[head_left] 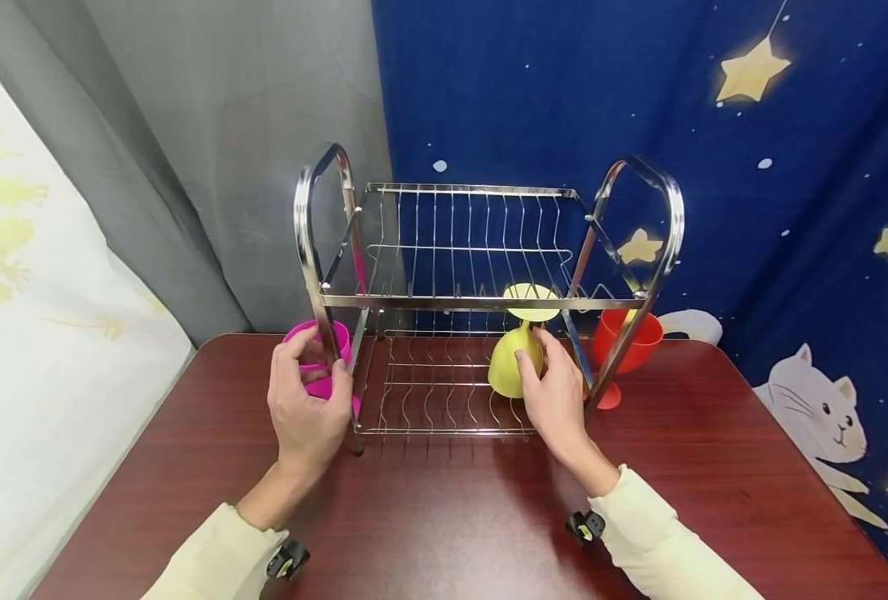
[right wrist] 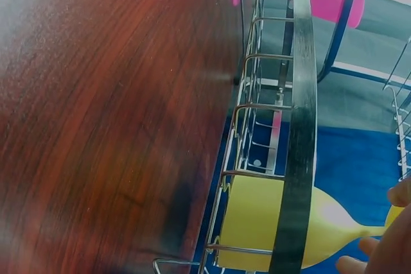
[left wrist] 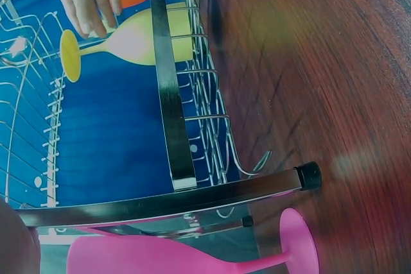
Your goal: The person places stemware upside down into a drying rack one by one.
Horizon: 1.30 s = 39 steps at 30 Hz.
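Note:
A yellow goblet [head_left: 506,367] stands upside down on the lower tier of a chrome two-tier dish rack [head_left: 444,303], its round foot upward. My right hand [head_left: 555,402] is beside it, thumb near the bowl and fingers by the stem. In the right wrist view these fingers [right wrist: 369,245] look loose around the stem and foot; contact is hard to tell. At the rack's left front post my left hand [head_left: 309,421] grips the metal between thumb and fingers. Just outside that post an upright pink goblet [left wrist: 141,255] stands, partly hidden by the hand in the head view.
An upright red goblet [head_left: 635,346] stands on the brown table [head_left: 451,508], outside the rack's right post. Behind the table hang a grey curtain [head_left: 249,125] and a blue curtain [head_left: 519,100] with stars and a cat. Pale cloth [head_left: 47,250] hangs at the left.

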{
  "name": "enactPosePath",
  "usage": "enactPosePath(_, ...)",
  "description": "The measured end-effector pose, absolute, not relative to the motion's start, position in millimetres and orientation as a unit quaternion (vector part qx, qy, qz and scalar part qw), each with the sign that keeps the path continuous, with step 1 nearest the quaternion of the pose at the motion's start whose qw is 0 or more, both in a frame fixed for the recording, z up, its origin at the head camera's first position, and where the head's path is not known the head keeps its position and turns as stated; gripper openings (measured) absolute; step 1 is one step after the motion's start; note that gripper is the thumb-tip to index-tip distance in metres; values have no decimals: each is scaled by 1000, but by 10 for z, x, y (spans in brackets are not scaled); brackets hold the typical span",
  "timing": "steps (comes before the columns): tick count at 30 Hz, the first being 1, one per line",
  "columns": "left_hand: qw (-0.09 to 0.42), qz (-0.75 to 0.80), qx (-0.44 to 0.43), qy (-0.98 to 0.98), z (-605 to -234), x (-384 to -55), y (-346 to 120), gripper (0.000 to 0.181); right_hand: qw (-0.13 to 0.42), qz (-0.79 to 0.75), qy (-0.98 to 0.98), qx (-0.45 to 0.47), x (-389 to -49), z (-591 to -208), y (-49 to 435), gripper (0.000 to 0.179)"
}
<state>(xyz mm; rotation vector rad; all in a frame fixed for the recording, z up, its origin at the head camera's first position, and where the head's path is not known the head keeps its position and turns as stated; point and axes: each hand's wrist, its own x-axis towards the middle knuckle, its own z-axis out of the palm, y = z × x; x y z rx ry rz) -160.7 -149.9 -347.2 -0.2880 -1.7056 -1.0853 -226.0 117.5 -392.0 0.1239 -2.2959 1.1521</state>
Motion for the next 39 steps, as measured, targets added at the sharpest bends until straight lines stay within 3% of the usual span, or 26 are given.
enactPosePath(6,523,-453,-115,-713,-3667,-1727,-1607,44,308,441,-839,75,-2198,-3904,1177,36)
enactPosePath(17,586,-437,-125,-670,-3684,-1722,-1601,36,309,458,-827,102,-2133,-3884,1196,30)
enactPosePath(22,612,-434,-155,-643,-3656,-1695,-1557,30,320,475,-810,123,-2103,-3866,1199,28)
enactPosePath(32,608,-405,-239,-640,-3623,-1662,-1466,28,372,490,-776,140,-2052,-3811,1216,8)
enactPosePath(39,605,-361,-300,-643,-3623,-1668,-1393,26,420,499,-741,159,-1872,-3599,1180,5)
